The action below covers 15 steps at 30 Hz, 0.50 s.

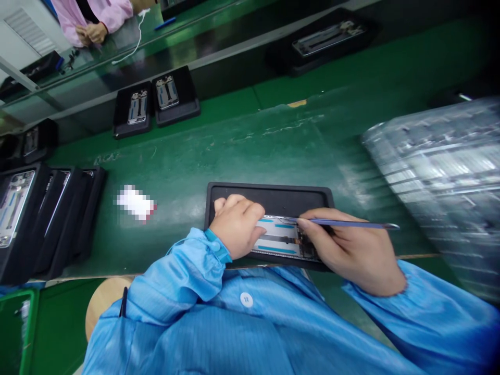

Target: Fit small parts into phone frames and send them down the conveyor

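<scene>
Left hand: your left hand [236, 224] is curled almost closed, knuckles up, and presses down on the left end of the phone frame [279, 240].
Right hand: your right hand [351, 252] pinches one thin tool [347, 224] between thumb and fingers. It is a slim, bluish metal rod with a bright far end, and it lies nearly level over your knuckles.
Tool tip: the near tip meets the frame's upper edge, just between your two hands.
Phone frame: there is one, flat and rectangular, pale metal, and four short cyan strips show on it. It lies in the tray under both hands.
Tray: one shallow black tray [269, 197], matte with rounded corners, sits on the green mat [250, 146].
Mat: it is green, scuffed and scratched beyond your hands.
Other trays: two black trays [156, 104] lie side by side beyond your left hand, each with a frame. One tray [328, 39] lies far beyond your right hand. Three overlapping trays [47, 219] lean well to the left of your left hand.
Clear stack: one blurred pile of ribbed clear plastic [441, 172] stands right of your right hand.
Sleeves: two, blue and smooth, with gathered cuffs.
Co-worker: two clasped hands [91, 32] in pink sleeves show far beyond your left hand.
</scene>
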Tool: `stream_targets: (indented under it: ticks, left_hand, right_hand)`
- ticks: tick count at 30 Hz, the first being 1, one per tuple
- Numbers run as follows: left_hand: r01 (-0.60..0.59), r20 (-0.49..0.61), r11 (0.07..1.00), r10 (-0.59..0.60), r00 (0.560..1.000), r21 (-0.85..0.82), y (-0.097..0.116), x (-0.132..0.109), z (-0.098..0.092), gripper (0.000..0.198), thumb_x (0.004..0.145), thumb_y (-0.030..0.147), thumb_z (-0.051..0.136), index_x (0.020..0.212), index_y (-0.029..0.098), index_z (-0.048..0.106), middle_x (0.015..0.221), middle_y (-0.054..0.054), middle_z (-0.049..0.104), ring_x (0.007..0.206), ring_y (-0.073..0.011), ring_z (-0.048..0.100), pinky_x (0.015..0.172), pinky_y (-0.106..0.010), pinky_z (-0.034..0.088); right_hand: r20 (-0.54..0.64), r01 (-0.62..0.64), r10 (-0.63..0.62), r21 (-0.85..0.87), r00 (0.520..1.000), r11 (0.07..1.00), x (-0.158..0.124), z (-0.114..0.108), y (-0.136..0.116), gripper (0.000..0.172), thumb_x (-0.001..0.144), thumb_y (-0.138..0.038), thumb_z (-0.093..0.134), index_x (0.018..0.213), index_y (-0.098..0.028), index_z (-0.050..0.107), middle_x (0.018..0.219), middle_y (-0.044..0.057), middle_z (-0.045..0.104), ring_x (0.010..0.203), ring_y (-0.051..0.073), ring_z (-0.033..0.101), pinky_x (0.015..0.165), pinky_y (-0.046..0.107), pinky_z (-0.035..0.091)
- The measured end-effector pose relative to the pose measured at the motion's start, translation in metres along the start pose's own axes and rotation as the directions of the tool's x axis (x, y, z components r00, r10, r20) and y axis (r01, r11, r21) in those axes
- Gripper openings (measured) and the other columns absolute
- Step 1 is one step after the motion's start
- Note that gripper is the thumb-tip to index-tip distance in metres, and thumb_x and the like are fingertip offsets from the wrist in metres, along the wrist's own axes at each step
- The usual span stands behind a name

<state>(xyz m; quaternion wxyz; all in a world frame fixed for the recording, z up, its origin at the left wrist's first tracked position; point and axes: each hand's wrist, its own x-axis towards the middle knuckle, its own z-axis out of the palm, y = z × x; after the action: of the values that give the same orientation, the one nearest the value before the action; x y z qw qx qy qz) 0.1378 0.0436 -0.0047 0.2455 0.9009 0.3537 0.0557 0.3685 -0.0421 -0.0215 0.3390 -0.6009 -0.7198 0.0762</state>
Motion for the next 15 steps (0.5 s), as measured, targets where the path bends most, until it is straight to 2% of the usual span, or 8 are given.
stream_targets:
  ticks: [5,11,15]
  left_hand:
    - [0.000,0.007,1.000,0.000,1.000,0.009,0.0007,0.0000,-0.0005,0.021,0.099,0.032,0.073,0.114,0.022,0.064,0.121,-0.006,0.074,0.128,-0.0314,0.055,0.100,-0.050,0.036]
    - [-0.002,-0.002,1.000,0.002,1.000,0.004,0.0003,-0.0008,-0.0011,0.020,0.099,0.032,0.073,0.114,0.022,0.064,0.120,-0.006,0.074,0.127,-0.0312,0.055,0.100,-0.050,0.036]
    - [0.008,0.007,1.000,-0.008,1.000,0.000,0.0006,-0.0004,-0.0013,0.021,0.098,0.031,0.074,0.113,0.022,0.063,0.120,-0.006,0.074,0.127,-0.0311,0.055,0.100,-0.050,0.036]
  right_hand:
    - [-0.006,0.045,-0.045,-0.010,0.999,0.999,-0.0008,0.0027,-0.0004,0.012,0.108,-0.029,0.060,0.105,-0.024,0.071,0.097,0.001,0.081,0.081,0.018,0.078,0.076,0.029,0.059]
    - [-0.028,0.036,-0.036,-0.008,0.999,0.999,-0.0040,0.0023,-0.0007,0.007,0.106,-0.027,0.064,0.103,-0.024,0.070,0.093,0.000,0.080,0.079,0.016,0.077,0.071,0.027,0.057]
    - [-0.016,0.082,-0.082,0.001,0.997,0.997,-0.0021,0.0034,-0.0010,0.005,0.106,-0.024,0.064,0.106,-0.023,0.069,0.095,0.000,0.080,0.080,0.016,0.077,0.073,0.026,0.057]
